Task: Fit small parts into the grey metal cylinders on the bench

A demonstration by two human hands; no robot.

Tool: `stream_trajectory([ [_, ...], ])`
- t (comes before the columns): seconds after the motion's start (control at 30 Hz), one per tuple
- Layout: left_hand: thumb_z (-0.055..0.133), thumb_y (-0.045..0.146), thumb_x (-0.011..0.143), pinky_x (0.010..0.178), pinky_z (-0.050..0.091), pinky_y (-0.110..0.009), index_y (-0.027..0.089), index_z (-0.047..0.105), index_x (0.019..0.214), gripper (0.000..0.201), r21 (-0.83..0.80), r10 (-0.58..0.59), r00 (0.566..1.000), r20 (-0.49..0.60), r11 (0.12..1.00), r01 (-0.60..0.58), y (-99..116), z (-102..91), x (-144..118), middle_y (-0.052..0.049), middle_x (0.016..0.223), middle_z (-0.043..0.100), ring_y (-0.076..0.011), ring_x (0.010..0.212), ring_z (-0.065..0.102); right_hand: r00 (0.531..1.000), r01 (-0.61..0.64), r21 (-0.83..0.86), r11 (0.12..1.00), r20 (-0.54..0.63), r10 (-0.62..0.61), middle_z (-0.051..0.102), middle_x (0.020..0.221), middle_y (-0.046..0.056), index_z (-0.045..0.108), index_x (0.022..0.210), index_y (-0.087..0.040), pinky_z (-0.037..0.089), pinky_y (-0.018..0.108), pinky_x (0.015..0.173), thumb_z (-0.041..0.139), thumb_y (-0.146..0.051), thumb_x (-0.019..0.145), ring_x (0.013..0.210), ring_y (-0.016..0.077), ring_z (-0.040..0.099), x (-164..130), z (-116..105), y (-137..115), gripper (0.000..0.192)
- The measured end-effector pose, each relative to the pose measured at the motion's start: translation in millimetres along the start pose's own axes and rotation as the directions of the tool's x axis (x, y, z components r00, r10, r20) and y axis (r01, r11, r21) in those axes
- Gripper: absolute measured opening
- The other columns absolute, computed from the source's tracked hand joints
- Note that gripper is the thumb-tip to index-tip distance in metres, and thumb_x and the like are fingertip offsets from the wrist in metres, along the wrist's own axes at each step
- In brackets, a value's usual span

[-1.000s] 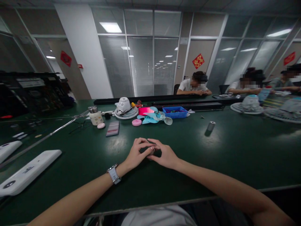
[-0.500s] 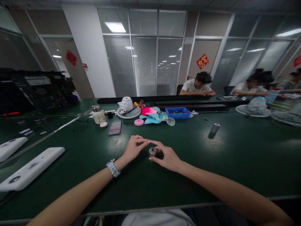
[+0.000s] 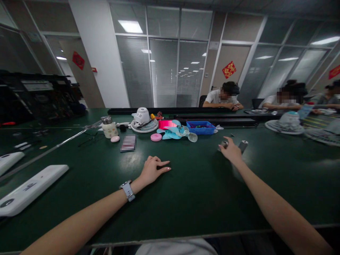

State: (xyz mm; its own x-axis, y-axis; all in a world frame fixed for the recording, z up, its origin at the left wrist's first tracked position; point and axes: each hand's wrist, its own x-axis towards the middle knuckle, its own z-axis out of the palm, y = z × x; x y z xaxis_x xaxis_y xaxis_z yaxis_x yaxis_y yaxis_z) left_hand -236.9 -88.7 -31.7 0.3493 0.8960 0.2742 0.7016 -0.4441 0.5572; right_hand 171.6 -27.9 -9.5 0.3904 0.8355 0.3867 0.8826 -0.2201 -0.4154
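My right hand (image 3: 230, 151) is stretched out to the right over the dark green table (image 3: 186, 191), pinching a small silver cylinder part (image 3: 225, 144) in its fingertips. Right beside it a grey metal cylinder (image 3: 243, 145) stands on the table. My left hand (image 3: 154, 169), with a watch on the wrist, rests flat near the table's middle, fingers loosely apart, holding nothing.
Further back lie a white fan motor on a grille (image 3: 142, 121), light blue fan blades (image 3: 176, 131), a blue tray (image 3: 200, 126), pink discs (image 3: 156, 137) and a small jar (image 3: 108, 128). White fan housings (image 3: 29, 189) lie at left. Other people sit at the far side.
My right hand has lifted the small silver part from in front of me and carried it right, up to the grey cylinder. My left hand has let go and settled on the table.
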Motion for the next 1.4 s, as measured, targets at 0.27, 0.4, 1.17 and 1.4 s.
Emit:
stream_trajectory([
  [0.27, 0.039, 0.050, 0.096, 0.090, 0.041, -0.038, 0.026, 0.062, 0.130, 0.047, -0.108, -0.104, 0.974, -0.201, 0.991, 0.083, -2, -1.1, -2, -0.006, 0.095, 0.066, -0.0221, 0.094, 0.055, 0.998, 0.035, -0.086, 0.996, 0.063, -0.030, 0.060, 0.127, 0.022, 0.041, 0.143, -0.017, 0.048, 0.048, 0.088, 0.053, -0.033, 0.087, 0.105, 0.0344, 0.065, -5, 11, 4, 0.059],
  [0.4, 0.040, 0.047, 0.097, 0.089, 0.044, -0.037, 0.024, 0.065, 0.122, 0.043, -0.165, -0.154, 0.948, -0.277, 0.980, 0.111, -5, 0.6, -1, -0.007, 0.108, 0.068, -0.0224, 0.099, 0.057, 0.985, 0.093, -0.135, 0.987, -0.132, -0.111, 0.044, 0.143, 0.028, 0.031, 0.148, -0.010, 0.035, 0.058, 0.103, 0.057, -0.033, 0.085, 0.127, 0.0409, 0.049, -25, 1, -27, 0.071],
  [1.17, 0.041, 0.049, 0.096, 0.083, 0.045, -0.036, 0.019, 0.065, 0.108, 0.040, -0.179, -0.141, 0.962, -0.233, 0.979, 0.100, -3, 0.6, -2, -0.008, 0.105, 0.068, -0.0220, 0.094, 0.059, 0.597, 0.761, 0.347, 0.548, -0.043, -0.801, 0.073, 0.112, 0.003, 0.075, 0.107, -0.025, 0.049, 0.043, 0.099, 0.051, -0.003, 0.083, 0.106, 0.0211, 0.067, -89, -1, -102, 0.041],
  [1.4, 0.042, 0.050, 0.095, 0.083, 0.044, -0.036, 0.020, 0.065, 0.106, 0.039, -0.170, -0.133, 0.964, -0.231, 0.981, 0.095, -5, 1.9, -3, -0.007, 0.102, 0.068, -0.0223, 0.094, 0.058, 0.897, 0.407, 0.053, 0.912, -0.212, -0.388, 0.074, 0.110, 0.007, 0.074, 0.110, -0.021, 0.051, 0.039, 0.092, 0.050, -0.014, 0.086, 0.100, 0.0251, 0.069, -4, -22, -10, 0.035],
])
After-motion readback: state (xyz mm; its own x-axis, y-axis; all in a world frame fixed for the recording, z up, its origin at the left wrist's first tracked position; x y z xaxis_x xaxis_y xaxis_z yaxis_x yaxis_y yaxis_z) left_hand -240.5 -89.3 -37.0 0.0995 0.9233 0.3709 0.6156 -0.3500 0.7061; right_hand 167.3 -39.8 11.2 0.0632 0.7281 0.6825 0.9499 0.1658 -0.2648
